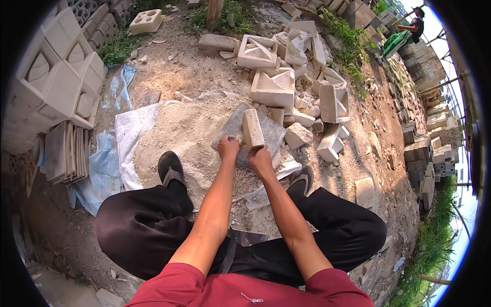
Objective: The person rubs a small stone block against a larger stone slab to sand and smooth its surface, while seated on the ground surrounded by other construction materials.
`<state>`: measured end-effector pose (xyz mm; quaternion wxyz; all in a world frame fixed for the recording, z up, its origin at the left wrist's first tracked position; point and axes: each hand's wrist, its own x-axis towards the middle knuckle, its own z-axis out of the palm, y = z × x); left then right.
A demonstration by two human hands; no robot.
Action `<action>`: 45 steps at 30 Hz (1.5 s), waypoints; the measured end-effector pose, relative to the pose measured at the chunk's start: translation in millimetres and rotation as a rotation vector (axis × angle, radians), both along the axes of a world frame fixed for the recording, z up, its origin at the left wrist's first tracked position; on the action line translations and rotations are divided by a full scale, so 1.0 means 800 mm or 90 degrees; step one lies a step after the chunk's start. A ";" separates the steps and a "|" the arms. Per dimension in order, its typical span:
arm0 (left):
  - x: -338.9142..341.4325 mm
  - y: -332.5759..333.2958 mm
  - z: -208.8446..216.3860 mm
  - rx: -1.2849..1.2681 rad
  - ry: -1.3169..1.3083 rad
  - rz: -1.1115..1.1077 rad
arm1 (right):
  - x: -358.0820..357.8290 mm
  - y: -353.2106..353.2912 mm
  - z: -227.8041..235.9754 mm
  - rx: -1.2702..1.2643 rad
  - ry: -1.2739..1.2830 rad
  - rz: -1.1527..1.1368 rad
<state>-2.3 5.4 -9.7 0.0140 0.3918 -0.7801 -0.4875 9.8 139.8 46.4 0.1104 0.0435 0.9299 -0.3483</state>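
Block [253, 129] is being gripped by right hand [261, 159]; hold of left hand [228, 147] cannot be told; steadying is seemingly being required.

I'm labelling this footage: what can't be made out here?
In the head view:
- Bare left hand: what it grips, if anything, hidden by its curled fingers.
- Pale oblong block: near end, partly behind bare right hand.
- Flat grey board: middle, hidden by the block.
- Distant dark-shirted person: fingers, too small.
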 end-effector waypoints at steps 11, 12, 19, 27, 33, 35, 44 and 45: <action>0.003 0.018 -0.007 -0.015 0.087 -0.074 | -0.007 0.021 -0.021 -0.001 0.017 0.007; 0.004 0.013 -0.010 -0.028 0.101 -0.071 | -0.005 0.013 -0.018 0.015 0.005 0.020; 0.021 0.009 -0.010 -0.081 0.133 -0.131 | -0.038 0.013 0.008 -0.020 -0.121 0.050; 0.018 0.017 0.001 -0.130 0.199 -0.070 | -0.045 0.019 0.006 0.122 -0.044 0.061; 0.027 0.007 0.006 -0.151 0.195 -0.003 | -0.040 -0.012 0.032 0.041 -0.188 0.079; 0.033 -0.006 0.002 -0.139 0.180 0.011 | 0.009 -0.016 0.006 0.061 -0.077 0.039; 0.035 -0.014 -0.009 -0.102 0.203 0.022 | -0.020 -0.042 0.025 0.040 -0.102 0.046; 0.025 -0.001 -0.001 -0.086 0.223 0.016 | -0.004 -0.030 -0.005 0.038 -0.037 -0.044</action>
